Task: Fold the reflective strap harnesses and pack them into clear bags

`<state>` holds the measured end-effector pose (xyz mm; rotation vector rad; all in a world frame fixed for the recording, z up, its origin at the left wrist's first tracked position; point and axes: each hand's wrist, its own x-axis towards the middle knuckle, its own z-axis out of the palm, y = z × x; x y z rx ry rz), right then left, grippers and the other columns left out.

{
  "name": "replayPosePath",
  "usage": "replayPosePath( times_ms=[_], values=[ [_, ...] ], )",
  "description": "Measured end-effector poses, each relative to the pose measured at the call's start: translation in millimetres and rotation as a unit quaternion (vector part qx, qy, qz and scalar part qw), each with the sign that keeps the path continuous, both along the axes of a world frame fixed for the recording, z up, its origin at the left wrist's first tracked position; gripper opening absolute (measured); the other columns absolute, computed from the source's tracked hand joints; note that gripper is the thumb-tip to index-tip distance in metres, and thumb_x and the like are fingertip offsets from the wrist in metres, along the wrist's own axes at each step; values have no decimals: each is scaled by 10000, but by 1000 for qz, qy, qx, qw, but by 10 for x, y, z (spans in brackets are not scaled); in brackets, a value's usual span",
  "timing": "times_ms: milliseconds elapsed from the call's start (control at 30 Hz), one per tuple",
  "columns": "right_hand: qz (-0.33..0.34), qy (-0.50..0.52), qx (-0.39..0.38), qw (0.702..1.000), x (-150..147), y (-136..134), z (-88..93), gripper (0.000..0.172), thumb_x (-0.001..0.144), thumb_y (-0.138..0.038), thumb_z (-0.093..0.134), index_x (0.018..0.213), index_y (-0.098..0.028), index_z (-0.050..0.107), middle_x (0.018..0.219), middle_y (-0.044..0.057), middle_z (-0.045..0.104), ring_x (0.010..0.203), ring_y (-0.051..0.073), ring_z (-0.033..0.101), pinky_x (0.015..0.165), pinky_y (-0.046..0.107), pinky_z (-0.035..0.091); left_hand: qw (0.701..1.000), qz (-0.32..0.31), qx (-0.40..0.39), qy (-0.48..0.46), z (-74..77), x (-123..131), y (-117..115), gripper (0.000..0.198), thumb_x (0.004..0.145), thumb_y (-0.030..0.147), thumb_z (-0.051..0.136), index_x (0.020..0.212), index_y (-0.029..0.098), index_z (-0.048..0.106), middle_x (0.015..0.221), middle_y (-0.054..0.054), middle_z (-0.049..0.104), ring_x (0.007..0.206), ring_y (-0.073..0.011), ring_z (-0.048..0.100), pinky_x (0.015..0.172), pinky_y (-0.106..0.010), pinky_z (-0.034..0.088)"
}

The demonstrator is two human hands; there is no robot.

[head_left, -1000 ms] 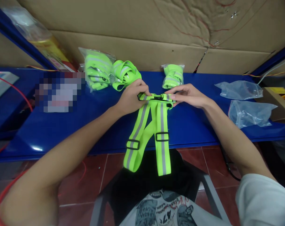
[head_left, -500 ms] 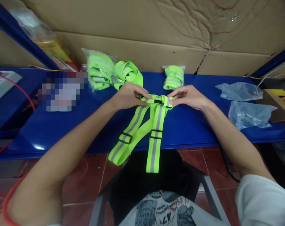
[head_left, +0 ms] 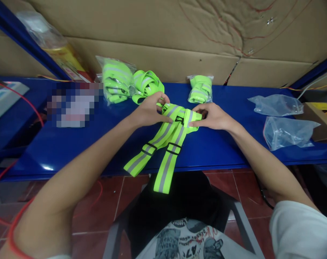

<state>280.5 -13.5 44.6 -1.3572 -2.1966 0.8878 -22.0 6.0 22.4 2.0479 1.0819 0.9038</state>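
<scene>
A neon-yellow reflective strap harness [head_left: 176, 131] with a grey stripe lies partly bundled over the front of the blue table. My left hand [head_left: 152, 110] pinches the left end of its folded bundle. On the opposite end, my right hand [head_left: 213, 117] grips the bundle between thumb and fingers. A black buckle [head_left: 180, 119] shows between the two hands. Two strap loops hang towards me past the table edge, each with a black slider [head_left: 174, 148]. Behind my left hand sits another loose coil of the same strap [head_left: 148, 84].
Packed straps in clear bags stand at the back left [head_left: 117, 81] and back centre [head_left: 200, 89]. Two clear plastic bags, one in front [head_left: 289, 133], lie on the right beside a cardboard box [head_left: 321, 120]. A wrapped yellow bottle [head_left: 63, 54] leans at the back left on the blue table [head_left: 98, 144].
The bundle has tilted and my left thumb has come down lower over its front. The hanging loops have swung left and up a little.
</scene>
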Motion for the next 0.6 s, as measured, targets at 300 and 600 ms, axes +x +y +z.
replayPosePath(
  times_ms=[300,600],
  values=[
    [-26,-6,41,999,-21,-81,29,667,697,-489,955,1249,-209,706,861,22,730,715,205,632,722,369,498,995,58,51,61,-113,-34,11,975,608,543,1036,1460,235,674,1213,-99,766,706,-141,650,683,-291,573],
    [-2,2,142,990,-60,-58,17,523,718,-383,898,1195,-202,785,1271,97,793,1165,378,724,1005,480,535,998,-3,-61,-21,-91,-27,41,730,766,440,971,1414,217,719,1279,-140,734,802,-203,775,697,-373,680]
  ],
)
